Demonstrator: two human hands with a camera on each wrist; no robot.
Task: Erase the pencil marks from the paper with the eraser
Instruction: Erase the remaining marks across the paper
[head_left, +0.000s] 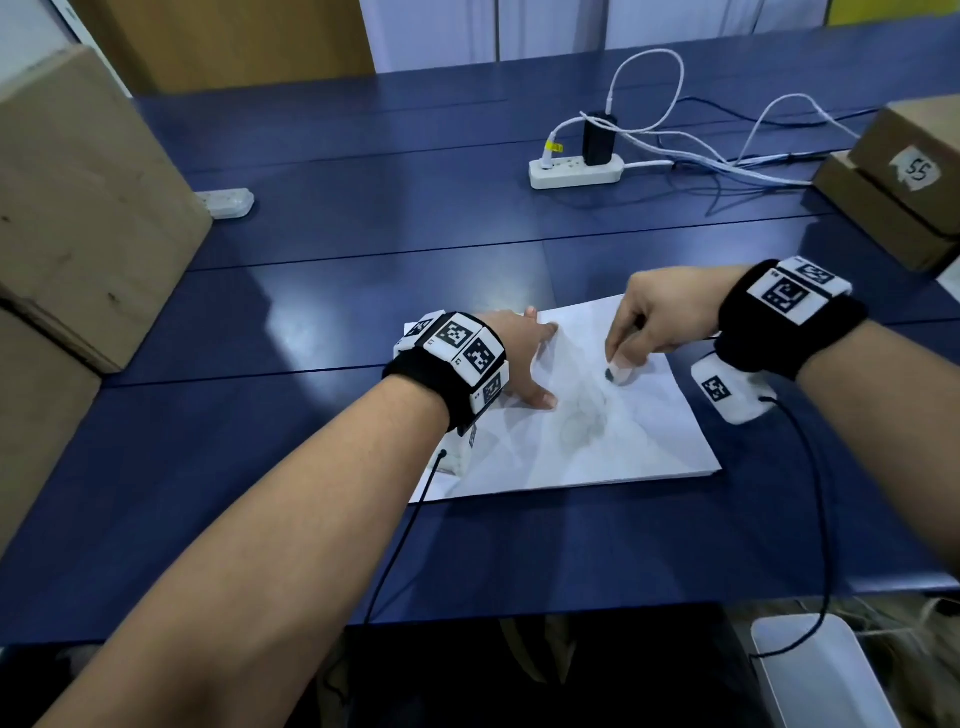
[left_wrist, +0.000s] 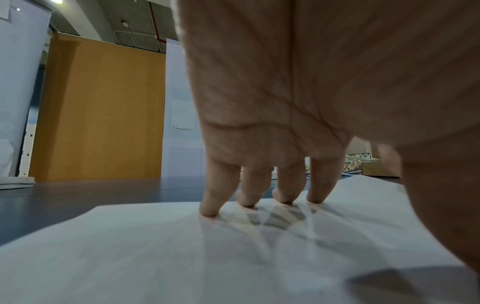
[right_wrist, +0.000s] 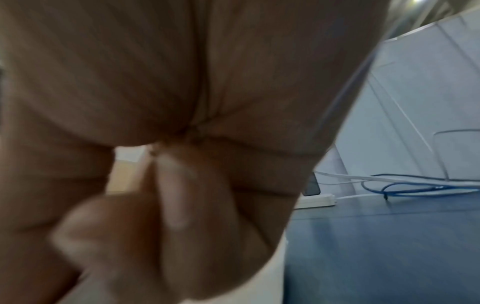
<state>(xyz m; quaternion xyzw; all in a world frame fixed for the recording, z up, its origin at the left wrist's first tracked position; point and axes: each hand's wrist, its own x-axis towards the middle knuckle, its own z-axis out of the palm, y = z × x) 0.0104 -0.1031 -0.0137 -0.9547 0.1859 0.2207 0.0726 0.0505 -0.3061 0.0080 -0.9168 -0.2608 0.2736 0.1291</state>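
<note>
Fingers (head_left: 621, 349) of your right hand (head_left: 660, 317) pinch the eraser (head_left: 618, 374), tip down on the paper (head_left: 597, 447) at frame centre. Faint pencil marks (head_left: 582, 423) lie just below-left of it. Your left hand (head_left: 519, 358), fingers straight and spread, pins the sheet's left side.

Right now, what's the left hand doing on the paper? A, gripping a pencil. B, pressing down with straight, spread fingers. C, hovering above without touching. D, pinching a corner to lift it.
B: the left hand has its fingertips planted on the paper, fingers straight, while the right hand holds the eraser against the sheet.
</note>
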